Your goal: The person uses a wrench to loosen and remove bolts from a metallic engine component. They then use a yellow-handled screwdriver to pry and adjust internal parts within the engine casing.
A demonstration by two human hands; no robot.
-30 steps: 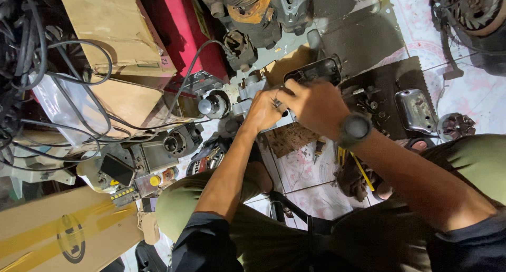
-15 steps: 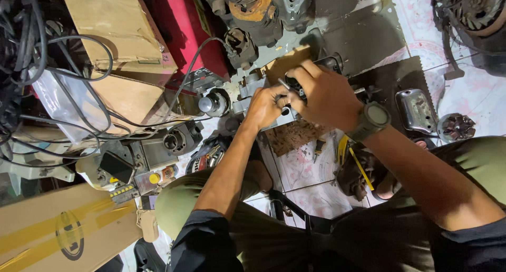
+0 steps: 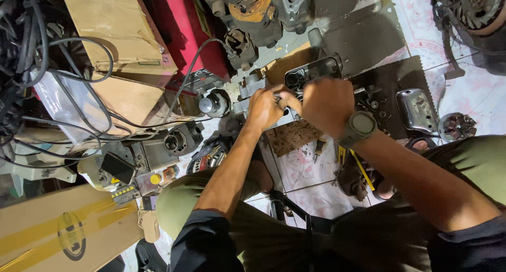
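Dark rolled sleeves, olive trousers, grey wristwatch [image 3: 361,127].

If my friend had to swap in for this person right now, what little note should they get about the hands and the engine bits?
Left hand: closed around a small metal piece, too hidden to name, pressed against the right hand.
Right hand: the one with the grey round wristwatch, gripping the dark grey metal engine part with round openings, held just above the tiled floor.
Nearby: shiny chrome cover on a dark mat to the right, black cylinder with cooling fins to the left, rusty flat plate below the hands.
Done: part is picked up, both hands on it.
Left: cannot tell from this view; the joint is covered by fingers.
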